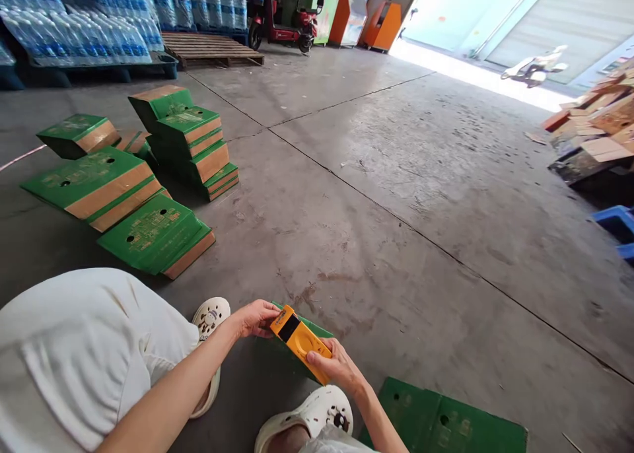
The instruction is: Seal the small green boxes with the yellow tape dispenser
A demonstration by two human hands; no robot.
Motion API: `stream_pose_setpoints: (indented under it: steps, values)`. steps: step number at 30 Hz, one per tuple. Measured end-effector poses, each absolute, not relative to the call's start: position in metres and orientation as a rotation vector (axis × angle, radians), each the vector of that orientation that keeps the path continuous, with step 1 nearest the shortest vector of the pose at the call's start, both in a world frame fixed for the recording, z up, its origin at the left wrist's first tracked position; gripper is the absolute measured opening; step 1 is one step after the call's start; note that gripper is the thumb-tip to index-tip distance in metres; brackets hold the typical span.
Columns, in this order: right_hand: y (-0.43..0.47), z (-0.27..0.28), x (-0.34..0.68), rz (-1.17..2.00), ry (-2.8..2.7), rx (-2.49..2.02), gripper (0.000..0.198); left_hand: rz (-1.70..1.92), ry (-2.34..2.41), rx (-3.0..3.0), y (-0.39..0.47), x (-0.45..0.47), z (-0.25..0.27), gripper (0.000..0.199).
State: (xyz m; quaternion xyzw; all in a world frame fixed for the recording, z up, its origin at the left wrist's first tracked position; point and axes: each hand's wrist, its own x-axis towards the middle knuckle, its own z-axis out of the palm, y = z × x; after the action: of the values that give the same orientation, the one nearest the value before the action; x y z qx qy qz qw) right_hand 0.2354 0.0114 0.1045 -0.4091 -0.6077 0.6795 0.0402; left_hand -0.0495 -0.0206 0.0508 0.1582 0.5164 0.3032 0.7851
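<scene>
A yellow-orange multimeter (303, 342) with a dark display and a round dial area is tilted in front of me, between my shoes. My right hand (341, 366) is closed around its lower end, the thumb lying on its face. At its upper left corner, the fingers of my left hand (258, 318) are pinched against the edge. A green cardboard piece (317, 329) shows just behind and beneath the multimeter, partly hidden by it and my hands. Near my right forearm, a flat green cardboard sheet (446, 421) with round holes lies on the floor.
Stacked green cardboard boxes (191, 126) and more green boxes (148, 235) stand at the left. Behind them are wrapped water bottles (89, 34), a wooden pallet (212, 49) and a red scooter (284, 17). Cardboard (601, 123) and a blue crate (617, 222) are at the right.
</scene>
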Motion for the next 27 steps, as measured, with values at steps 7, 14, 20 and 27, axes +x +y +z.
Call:
stream_pose_setpoints:
  steps: [7, 14, 20, 27]
  values:
    - [0.017, 0.11, 0.234, 2.085, -1.926, -1.285, 0.066, 0.831, 1.231, 0.442, -0.024, -0.041, 0.044, 0.062]
    - [0.023, 0.12, 0.227, 2.161, -1.942, -1.278, 0.067, 0.983, 1.361, 0.55, -0.03, -0.047, 0.049, 0.057]
    - [0.026, 0.137, 0.235, 2.232, -1.939, -1.335, 0.065, 1.14, 1.506, 0.535, -0.028, -0.102, 0.049, 0.051]
    - [0.034, 0.137, 0.229, 2.182, -2.076, -1.342, 0.061, 1.209, 1.618, 0.522, -0.048, -0.115, 0.024, 0.05]
